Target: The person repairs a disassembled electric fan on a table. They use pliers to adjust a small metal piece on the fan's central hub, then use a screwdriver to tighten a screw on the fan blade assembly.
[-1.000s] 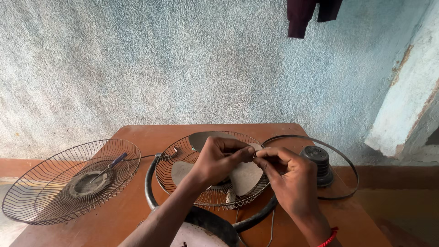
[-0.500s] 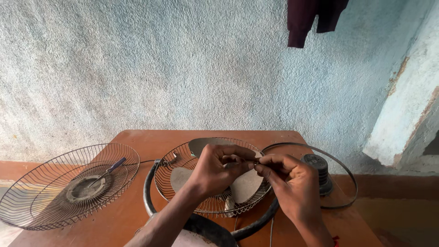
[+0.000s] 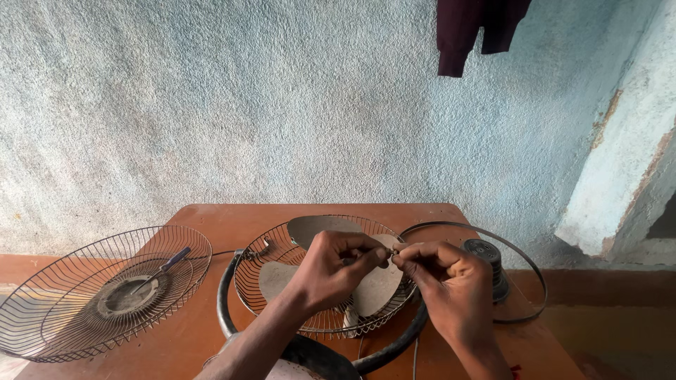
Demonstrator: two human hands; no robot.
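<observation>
On the table (image 3: 211, 218), a guard (image 3: 105, 292) lay at the left, overhanging the edge, with a screwdriver (image 3: 158, 269) inside it. A second guard (image 3: 282, 271) sat in the middle, holding the blades (image 3: 377, 288). Above it the left hand (image 3: 331, 271) and right hand (image 3: 451, 285) met fingertip to fingertip. A ring (image 3: 524, 264) and a motor (image 3: 489, 257) lay to the right. Behind stood the wall (image 3: 246, 105).
</observation>
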